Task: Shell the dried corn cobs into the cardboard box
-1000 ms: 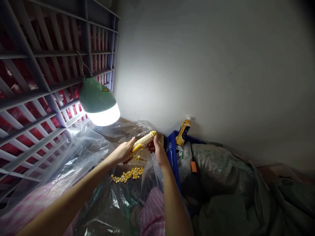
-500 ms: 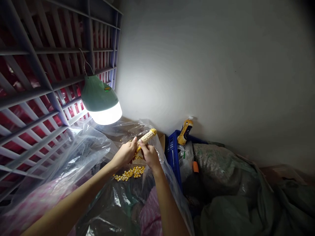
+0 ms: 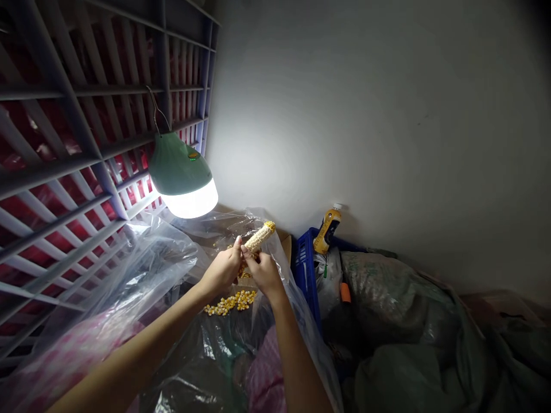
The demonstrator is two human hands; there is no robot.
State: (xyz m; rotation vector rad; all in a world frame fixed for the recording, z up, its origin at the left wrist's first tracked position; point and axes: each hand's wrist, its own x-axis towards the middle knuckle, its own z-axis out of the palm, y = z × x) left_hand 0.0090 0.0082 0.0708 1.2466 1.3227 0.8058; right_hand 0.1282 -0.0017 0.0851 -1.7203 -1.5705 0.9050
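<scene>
Between my two hands is a corn cob (image 3: 259,237), mostly stripped pale, with yellow kernels left at its far tip. My left hand (image 3: 222,267) closes around its near end, thumb up. Beside it my right hand (image 3: 263,273) also grips the cob, its thumb pressed close to the left thumb. My fingers hide the cob's lower end. Loose yellow kernels (image 3: 231,303) lie in a heap on clear plastic sheeting (image 3: 206,350) below my wrists. More kernels show partly behind my hands.
A lit green lamp (image 3: 183,178) hangs by a wire from a slatted plastic crate (image 3: 97,155) at left. To the right stand a blue crate (image 3: 306,269), a yellow drink bottle (image 3: 327,231) and a bulky sack (image 3: 387,287). A pale wall (image 3: 365,115) rises behind.
The view has shifted slightly, so the surroundings sit a little further right. Both hands stay on the cob, with small movement of the thumbs and fingers.
</scene>
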